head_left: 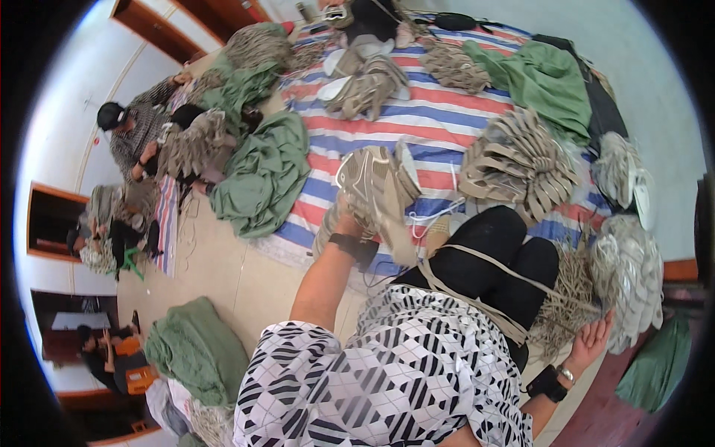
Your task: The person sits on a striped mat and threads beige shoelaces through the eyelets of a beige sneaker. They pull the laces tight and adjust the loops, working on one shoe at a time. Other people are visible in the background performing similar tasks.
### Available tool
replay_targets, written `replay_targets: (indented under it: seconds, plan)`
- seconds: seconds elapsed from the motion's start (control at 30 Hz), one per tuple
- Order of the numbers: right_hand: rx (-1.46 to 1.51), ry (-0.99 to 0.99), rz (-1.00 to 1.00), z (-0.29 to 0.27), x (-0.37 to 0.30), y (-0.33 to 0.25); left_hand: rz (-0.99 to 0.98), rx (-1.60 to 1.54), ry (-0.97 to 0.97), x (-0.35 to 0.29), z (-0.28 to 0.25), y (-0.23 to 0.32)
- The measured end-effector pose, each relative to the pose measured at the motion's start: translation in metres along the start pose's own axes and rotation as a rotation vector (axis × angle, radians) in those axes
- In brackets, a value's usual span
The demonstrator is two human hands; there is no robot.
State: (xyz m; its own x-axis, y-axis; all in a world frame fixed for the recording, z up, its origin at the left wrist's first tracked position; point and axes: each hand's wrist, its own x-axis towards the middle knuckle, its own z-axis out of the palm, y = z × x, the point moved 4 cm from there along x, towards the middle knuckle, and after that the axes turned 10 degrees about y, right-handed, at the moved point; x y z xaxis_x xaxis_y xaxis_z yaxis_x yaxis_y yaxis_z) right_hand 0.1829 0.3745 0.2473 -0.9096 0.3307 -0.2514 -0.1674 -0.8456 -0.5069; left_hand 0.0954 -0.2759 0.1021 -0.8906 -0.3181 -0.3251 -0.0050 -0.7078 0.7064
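My left hand [347, 217] is closed around a beige-grey sneaker upper [370, 182] held over the striped sheet, and the upper hides most of its fingers. A white, tongue-shaped piece stands at the upper's right side. My right hand [593, 339] is out to the right, past my knees, its fingers bent together on what looks like the end of a tan shoelace. Beside it hangs a thick bundle of tan shoelaces [564, 309]. More laces [491, 261] lie across my black-clad thighs.
Stacked uppers [518, 164] lie on the striped sheet [439, 112] ahead, with another heap [627, 279] at right. Green cloths [264, 175] lie left and far right. One person [149, 123] sits at left with uppers; others sit farther off. A green sack [197, 350] stands lower left.
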Motion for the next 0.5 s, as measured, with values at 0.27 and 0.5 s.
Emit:
replay_targets:
  seconds: [0.27,0.5]
  plan:
    - [-0.270,0.481,-0.036,-0.066,0.021,-0.004,-0.078,-0.216,0.364,-0.027,0.005,-0.002]
    - [-0.244,0.511,-0.461,-0.092,0.001,-0.135,-0.321,-0.216,0.535,-0.022,0.024,-0.025]
